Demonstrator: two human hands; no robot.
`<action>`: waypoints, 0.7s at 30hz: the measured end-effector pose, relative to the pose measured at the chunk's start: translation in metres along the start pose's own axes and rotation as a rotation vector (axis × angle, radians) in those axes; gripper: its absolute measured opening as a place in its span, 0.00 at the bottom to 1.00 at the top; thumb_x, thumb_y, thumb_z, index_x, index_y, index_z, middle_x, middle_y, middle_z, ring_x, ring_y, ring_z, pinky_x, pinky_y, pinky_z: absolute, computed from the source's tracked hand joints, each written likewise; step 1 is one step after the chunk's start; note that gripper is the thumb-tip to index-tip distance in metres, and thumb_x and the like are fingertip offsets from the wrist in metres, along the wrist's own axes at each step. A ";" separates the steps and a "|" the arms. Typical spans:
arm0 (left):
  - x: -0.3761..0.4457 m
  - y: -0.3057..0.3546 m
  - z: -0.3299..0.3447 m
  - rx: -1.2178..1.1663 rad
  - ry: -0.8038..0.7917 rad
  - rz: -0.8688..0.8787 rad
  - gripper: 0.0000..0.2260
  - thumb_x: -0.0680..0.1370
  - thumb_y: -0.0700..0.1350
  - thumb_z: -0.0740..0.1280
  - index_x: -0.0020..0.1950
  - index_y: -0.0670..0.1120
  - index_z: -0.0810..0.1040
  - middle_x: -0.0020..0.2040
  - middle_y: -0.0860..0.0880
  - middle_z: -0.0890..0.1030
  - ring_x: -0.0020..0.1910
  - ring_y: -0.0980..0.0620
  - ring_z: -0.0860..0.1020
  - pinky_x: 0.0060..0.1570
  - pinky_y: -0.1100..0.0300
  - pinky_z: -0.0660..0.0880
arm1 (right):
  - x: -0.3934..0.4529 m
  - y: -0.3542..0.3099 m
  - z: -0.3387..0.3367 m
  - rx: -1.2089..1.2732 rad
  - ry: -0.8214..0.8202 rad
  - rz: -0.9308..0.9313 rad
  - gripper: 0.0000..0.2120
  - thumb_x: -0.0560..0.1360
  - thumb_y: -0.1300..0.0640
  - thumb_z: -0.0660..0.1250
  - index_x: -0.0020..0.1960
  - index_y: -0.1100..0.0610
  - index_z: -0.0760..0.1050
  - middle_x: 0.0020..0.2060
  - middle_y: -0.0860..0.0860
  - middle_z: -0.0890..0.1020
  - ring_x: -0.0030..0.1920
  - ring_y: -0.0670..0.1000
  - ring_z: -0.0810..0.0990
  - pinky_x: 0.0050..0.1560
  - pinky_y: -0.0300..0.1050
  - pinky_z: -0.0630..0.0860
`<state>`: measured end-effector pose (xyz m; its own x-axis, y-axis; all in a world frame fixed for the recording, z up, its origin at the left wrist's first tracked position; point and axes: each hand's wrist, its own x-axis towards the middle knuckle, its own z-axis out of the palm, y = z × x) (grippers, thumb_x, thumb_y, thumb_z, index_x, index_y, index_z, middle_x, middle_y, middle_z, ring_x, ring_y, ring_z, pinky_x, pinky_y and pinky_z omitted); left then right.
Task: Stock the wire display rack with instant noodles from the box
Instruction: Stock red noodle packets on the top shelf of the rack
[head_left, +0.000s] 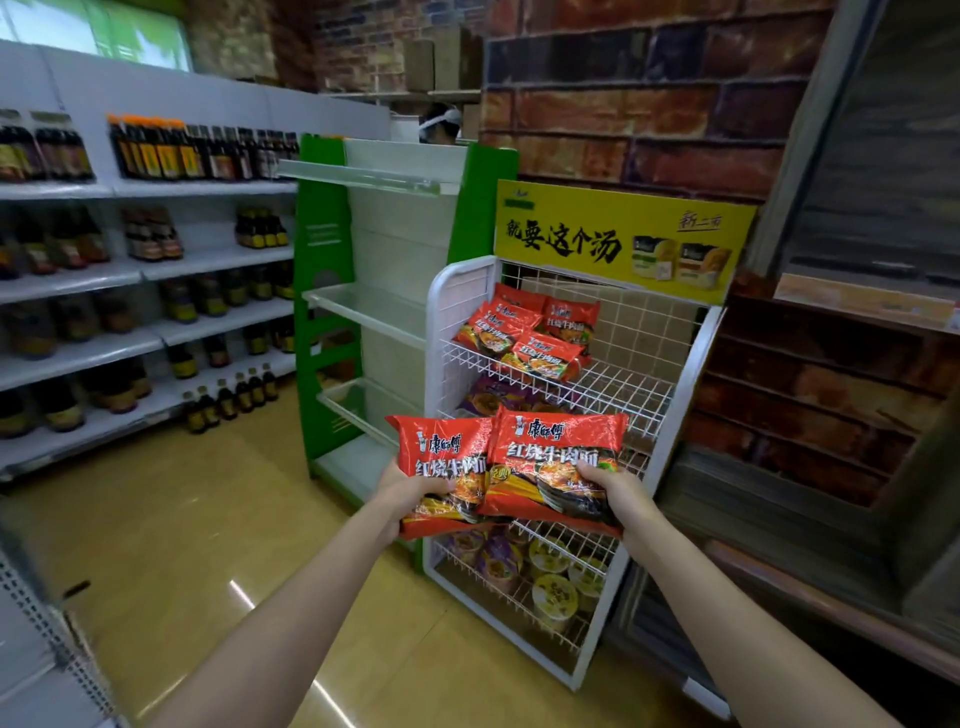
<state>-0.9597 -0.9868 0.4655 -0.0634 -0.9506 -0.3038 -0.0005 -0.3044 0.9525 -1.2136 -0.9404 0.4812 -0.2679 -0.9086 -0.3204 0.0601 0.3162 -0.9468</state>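
A white wire display rack (691, 364) with a yellow sign stands ahead against the brick wall. Several red noodle packets (524, 332) lie on the left of its top shelf. Purple packets show on the middle shelf, and noodle cups (553, 592) fill the bottom one. My left hand (410, 491) grips a red instant noodle packet (447, 457) by its lower edge. My right hand (621, 491) grips a second red packet (558, 452) that overlaps the first. Both packets are held upright in front of the rack's middle shelf. The box is out of view.
A green and white shelving unit (332, 291) with bare shelves stands just left of the rack. Long white shelves with dark bottles (156, 150) line the left wall, with several bottles on the floor (228, 397). A dark cabinet (852, 415) is at the right. Another person's head shows behind the green unit.
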 end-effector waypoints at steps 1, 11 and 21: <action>0.007 -0.001 -0.005 -0.003 0.001 -0.006 0.27 0.67 0.36 0.76 0.62 0.46 0.70 0.55 0.44 0.80 0.51 0.44 0.79 0.48 0.51 0.76 | 0.000 -0.004 0.009 -0.013 0.001 0.005 0.22 0.71 0.48 0.71 0.60 0.59 0.74 0.52 0.56 0.82 0.50 0.59 0.82 0.55 0.58 0.78; 0.107 0.016 -0.057 0.014 -0.051 -0.047 0.26 0.68 0.37 0.75 0.63 0.44 0.70 0.56 0.42 0.80 0.50 0.44 0.79 0.43 0.55 0.76 | 0.065 -0.024 0.084 0.007 0.029 0.023 0.08 0.76 0.53 0.67 0.49 0.58 0.73 0.44 0.55 0.81 0.40 0.54 0.82 0.30 0.44 0.80; 0.198 0.023 -0.095 0.051 -0.070 -0.098 0.31 0.65 0.40 0.78 0.64 0.46 0.69 0.58 0.43 0.79 0.53 0.43 0.79 0.50 0.50 0.76 | 0.135 -0.010 0.143 0.021 0.096 0.073 0.16 0.74 0.50 0.68 0.57 0.58 0.73 0.50 0.56 0.82 0.48 0.56 0.82 0.49 0.51 0.80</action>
<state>-0.8772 -1.1872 0.4253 -0.1304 -0.9095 -0.3948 -0.0604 -0.3902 0.9187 -1.1131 -1.1050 0.4429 -0.3529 -0.8528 -0.3849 0.1026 0.3736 -0.9219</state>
